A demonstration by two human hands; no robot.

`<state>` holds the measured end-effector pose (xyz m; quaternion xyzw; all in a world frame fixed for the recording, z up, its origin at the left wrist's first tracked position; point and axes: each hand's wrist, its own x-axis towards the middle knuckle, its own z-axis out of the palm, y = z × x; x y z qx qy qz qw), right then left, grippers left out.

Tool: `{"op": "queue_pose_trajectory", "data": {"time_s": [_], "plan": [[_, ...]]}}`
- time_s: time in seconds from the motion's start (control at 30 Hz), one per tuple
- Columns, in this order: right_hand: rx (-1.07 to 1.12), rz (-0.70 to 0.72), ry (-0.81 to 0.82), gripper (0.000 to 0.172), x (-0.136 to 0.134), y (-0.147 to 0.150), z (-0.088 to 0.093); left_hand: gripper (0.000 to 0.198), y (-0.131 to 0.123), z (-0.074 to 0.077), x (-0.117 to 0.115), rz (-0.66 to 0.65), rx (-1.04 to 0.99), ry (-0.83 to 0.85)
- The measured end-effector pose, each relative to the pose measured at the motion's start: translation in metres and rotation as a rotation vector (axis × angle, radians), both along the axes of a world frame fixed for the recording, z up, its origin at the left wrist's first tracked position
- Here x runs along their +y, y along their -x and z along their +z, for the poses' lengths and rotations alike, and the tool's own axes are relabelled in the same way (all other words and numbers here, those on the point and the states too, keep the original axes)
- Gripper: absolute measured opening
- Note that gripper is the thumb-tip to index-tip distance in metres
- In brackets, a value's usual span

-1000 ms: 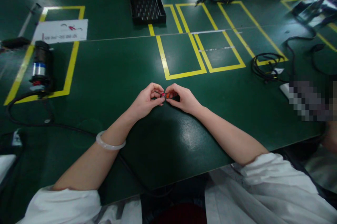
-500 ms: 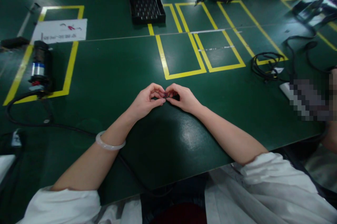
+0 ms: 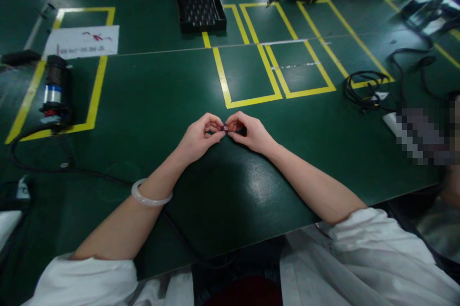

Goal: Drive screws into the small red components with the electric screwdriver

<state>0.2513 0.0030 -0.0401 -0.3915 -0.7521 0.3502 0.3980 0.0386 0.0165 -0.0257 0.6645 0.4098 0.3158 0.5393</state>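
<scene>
Just above the green table point(image 3: 161, 80), my left hand point(image 3: 200, 137) and my right hand point(image 3: 252, 132) meet at their fingertips. Between them is a tiny dark red and orange part point(image 3: 226, 128), too small for me to tell its kind. The left thumb and fingers pinch its left side, while those of the right hand pinch the orange end. Fingertips cover much of the part. A pale bangle point(image 3: 151, 195) circles my left wrist.
At left lie a black cylindrical tool point(image 3: 53, 83) with a cable and a printed white sheet point(image 3: 84, 41). A black tray point(image 3: 203, 11) stands at the far side by another person's hands. Yellow tape point(image 3: 255, 102) marks the table; a coiled cable point(image 3: 364, 88) lies right.
The small part has turned or shifted between my fingertips, so its orange end now shows by the right fingers. My right hand has risen very slightly.
</scene>
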Motion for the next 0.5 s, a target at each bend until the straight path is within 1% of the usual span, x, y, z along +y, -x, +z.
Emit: {"op": "queue_pose_trajectory", "data": {"time_s": [0.17,0.33,0.4,0.43,0.5], "plan": [[0.035,-0.017,0.062,0.018,0.000,-0.001,0.000,0.032,-0.001,0.004,0.000,0.003,-0.036,0.063],[0.065,-0.019,0.065,0.015,0.000,-0.002,0.001,0.036,-0.001,0.008,0.002,-0.028,-0.014,0.064],[0.058,-0.034,0.078,0.015,0.000,-0.003,0.001,0.038,0.006,0.011,0.008,-0.040,0.034,0.054],[0.056,-0.036,0.085,0.015,0.000,-0.003,0.001,0.038,0.012,0.013,0.014,-0.025,0.070,0.035],[0.052,-0.036,0.098,0.015,0.000,-0.003,0.001,0.036,0.033,0.018,0.028,0.061,0.172,-0.056]]}}
